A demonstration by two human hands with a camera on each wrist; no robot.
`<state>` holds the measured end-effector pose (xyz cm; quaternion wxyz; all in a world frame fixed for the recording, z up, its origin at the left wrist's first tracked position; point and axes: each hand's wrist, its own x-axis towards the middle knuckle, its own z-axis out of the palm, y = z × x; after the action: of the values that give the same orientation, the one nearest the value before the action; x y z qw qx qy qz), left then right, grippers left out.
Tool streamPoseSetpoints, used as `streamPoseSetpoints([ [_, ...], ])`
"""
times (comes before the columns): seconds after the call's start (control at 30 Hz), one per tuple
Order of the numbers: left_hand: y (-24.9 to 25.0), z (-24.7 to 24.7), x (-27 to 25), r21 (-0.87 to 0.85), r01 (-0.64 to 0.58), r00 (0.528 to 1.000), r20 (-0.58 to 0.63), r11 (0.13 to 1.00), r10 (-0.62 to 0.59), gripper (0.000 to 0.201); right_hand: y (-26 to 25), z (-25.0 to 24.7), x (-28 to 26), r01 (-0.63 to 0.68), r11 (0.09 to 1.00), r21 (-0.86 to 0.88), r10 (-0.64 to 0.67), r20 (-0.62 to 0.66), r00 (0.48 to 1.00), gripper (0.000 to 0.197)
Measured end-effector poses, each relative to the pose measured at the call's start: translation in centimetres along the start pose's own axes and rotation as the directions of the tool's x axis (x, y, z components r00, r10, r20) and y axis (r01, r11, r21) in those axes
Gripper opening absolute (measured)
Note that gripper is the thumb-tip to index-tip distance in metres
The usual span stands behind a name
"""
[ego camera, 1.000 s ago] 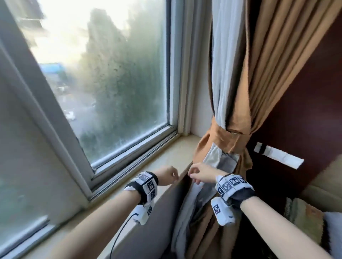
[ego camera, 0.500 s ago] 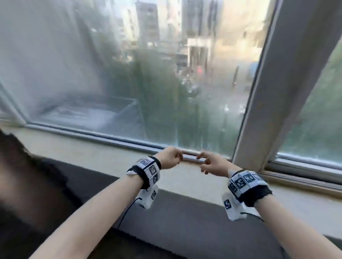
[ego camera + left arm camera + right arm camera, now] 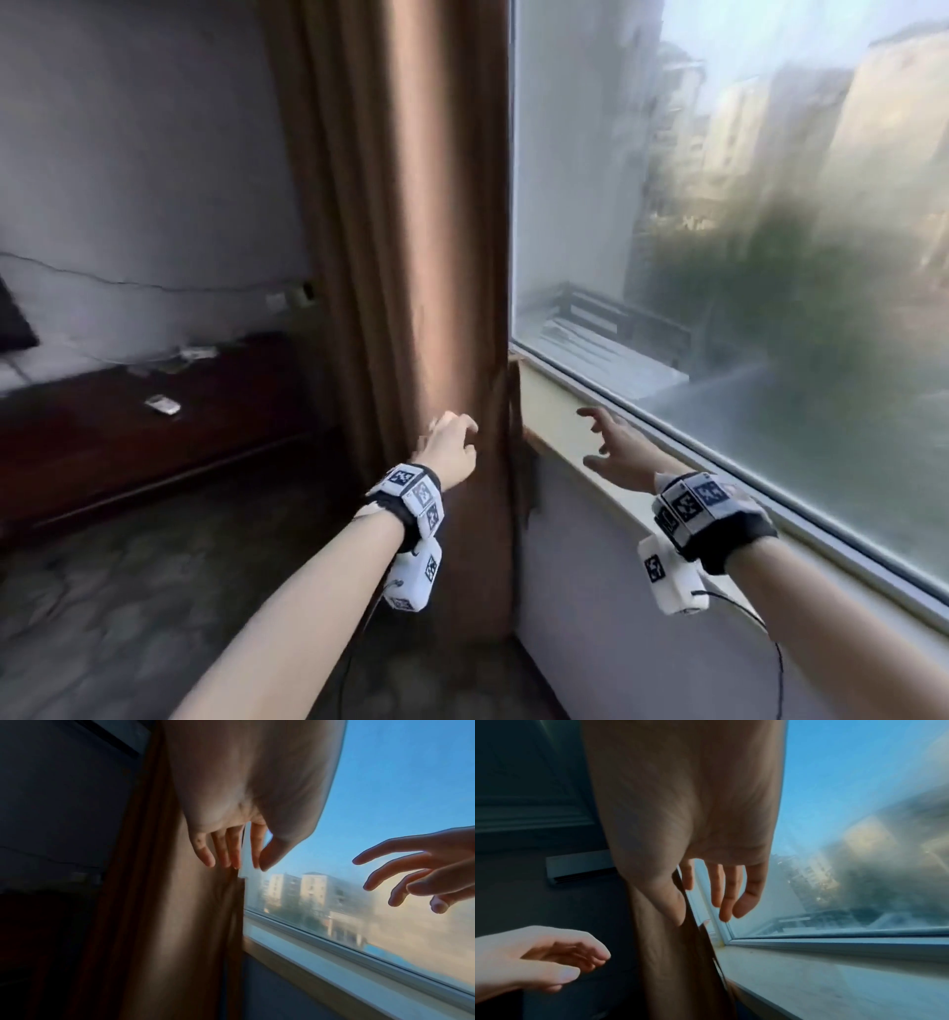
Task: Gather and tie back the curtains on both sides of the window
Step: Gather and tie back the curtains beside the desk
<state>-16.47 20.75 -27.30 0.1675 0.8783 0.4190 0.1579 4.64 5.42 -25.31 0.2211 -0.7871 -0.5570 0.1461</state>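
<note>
A brown curtain (image 3: 436, 257) hangs loose and straight at the left edge of the window (image 3: 744, 231), reaching the floor. My left hand (image 3: 454, 437) is right in front of its folds at sill height, fingers relaxed and holding nothing. In the left wrist view the left hand's fingers (image 3: 226, 850) point down beside the curtain (image 3: 180, 923). My right hand (image 3: 608, 442) hovers over the window sill (image 3: 565, 411), fingers spread, a short way right of the curtain's edge. The right wrist view shows the right hand's fingers (image 3: 726, 892) apart from the curtain (image 3: 675, 953).
A low dark wooden cabinet (image 3: 154, 411) with small items runs along the left wall. A dark screen (image 3: 13, 318) shows at the far left edge. Grey wall (image 3: 616, 616) lies under the sill. Patterned floor (image 3: 128, 591) spreads out on the left.
The view has swung from the tied right curtain, across the window, to the left curtain. Both hands have moved apart and opened out, the left one reaching the curtain.
</note>
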Motion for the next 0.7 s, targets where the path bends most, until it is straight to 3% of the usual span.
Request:
streamPoseSetpoints([
  [0.1,-4.5,-3.3,2.9,0.001,0.111,0.988,-0.111,0.994,-0.111,0.044,-3.3,0.6,6.6,0.005,1.0,0.013,-0.004,-0.079,0.997,0.079],
  [0.23,-8.3,-6.6,9.2,-0.063,0.148,0.961,-0.226,0.987,-0.158,0.062,-7.1,0.0,15.5,0.032,0.999,0.04,-0.023,-0.21,0.977,0.098],
  [0.37,-9.2,-8.1,15.4,-0.168,0.177,0.945,-0.245,0.97,-0.216,0.095,-8.7,-2.1,23.6,0.048,0.993,0.112,-0.012,-0.308,0.951,0.112],
  [0.47,-9.7,-8.9,21.4,-0.243,0.16,0.922,-0.31,0.957,-0.232,0.11,-9.9,-3.6,30.7,0.081,0.96,0.269,0.004,-0.298,0.954,0.107],
  [0.6,-10.6,-9.5,29.8,-0.332,0.063,0.849,-0.478,0.941,-0.226,0.121,-11.4,-3.5,40.5,0.191,0.897,0.398,-0.074,-0.293,0.953,0.103],
  [0.7,-12.3,-11.2,36.0,-0.371,0.059,0.79,-0.55,0.927,-0.271,0.122,-13.3,-3.1,47.2,0.206,0.866,0.455,-0.063,-0.31,0.949,0.085],
])
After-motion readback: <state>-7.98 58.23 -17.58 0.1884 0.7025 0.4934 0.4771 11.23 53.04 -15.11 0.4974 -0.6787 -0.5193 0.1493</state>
